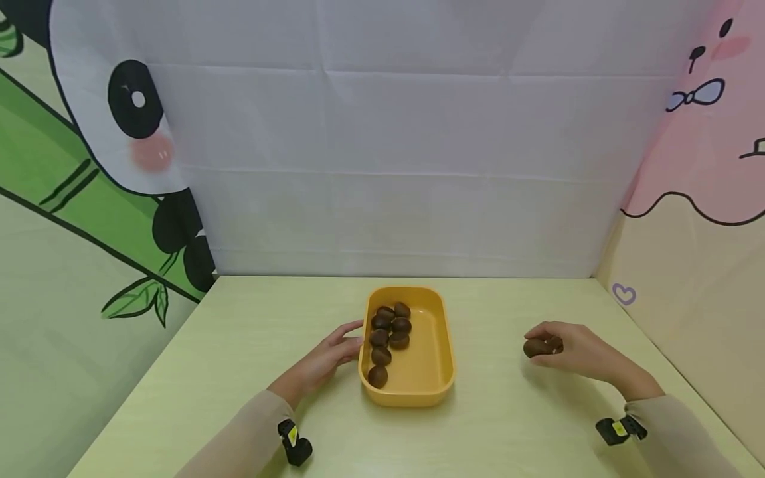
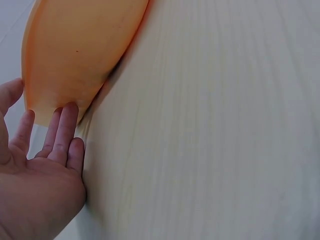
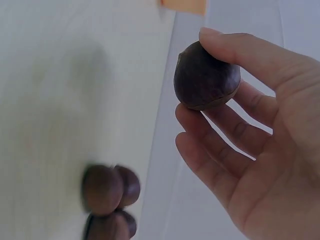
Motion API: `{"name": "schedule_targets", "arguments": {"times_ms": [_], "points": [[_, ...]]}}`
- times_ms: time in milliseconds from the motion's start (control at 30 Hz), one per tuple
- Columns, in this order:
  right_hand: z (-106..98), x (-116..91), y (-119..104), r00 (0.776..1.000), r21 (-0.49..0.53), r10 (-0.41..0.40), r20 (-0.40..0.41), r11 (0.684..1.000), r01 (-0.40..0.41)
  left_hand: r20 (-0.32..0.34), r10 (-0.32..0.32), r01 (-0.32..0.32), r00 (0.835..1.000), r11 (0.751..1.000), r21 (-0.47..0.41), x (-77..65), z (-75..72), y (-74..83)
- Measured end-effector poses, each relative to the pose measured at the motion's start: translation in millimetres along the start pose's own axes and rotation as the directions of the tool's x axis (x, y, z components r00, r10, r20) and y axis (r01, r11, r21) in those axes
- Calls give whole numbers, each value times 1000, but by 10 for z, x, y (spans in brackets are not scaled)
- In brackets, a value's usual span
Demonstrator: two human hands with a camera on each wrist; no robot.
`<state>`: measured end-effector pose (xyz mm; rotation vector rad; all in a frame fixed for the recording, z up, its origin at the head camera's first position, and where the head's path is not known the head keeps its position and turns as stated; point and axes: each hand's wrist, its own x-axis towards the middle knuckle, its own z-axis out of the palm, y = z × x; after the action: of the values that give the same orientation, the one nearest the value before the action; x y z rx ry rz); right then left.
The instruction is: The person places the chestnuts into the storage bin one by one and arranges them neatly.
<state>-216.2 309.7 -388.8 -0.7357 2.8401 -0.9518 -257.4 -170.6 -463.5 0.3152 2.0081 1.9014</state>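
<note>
My right hand [image 1: 576, 348] pinches a dark brown chestnut [image 3: 205, 77] between thumb and fingers, to the right of a yellow tray [image 1: 433, 345]. In the right wrist view the chestnut is lifted off the table. At the tray's left side, my left hand [image 1: 323, 358] has its fingers extended, fingertips right at the wall. From the left wrist camera the palm faces up beside the tray's outer wall [image 2: 80, 55]. Several chestnuts [image 1: 400, 325] lie along the left half of the tray, while its right half shows bare floor.
Several more chestnuts [image 3: 102, 190] sit together on the table below the right hand; in the head view that hand largely hides them. A white cloth [image 1: 406, 166] hangs behind the pale table [image 1: 239, 332], with printed cloth panels on both sides.
</note>
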Motion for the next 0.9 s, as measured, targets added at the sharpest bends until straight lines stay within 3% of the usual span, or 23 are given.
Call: {"name": "schedule_targets", "arguments": {"times_ms": [267,633,900], "points": [[117,381,-294,995,-19,-97,23,995,98,0,0,0,1000,1000,-3,10,-1,-14],[400,904,-816,974,53,-215,74,976,211,2,-5,5,1000,1000,11,1,6,-5],[706,1177,-983,952,75,-274,134,961,266,-2,-7,7,1000,1000,10,0,1,-11]]}}
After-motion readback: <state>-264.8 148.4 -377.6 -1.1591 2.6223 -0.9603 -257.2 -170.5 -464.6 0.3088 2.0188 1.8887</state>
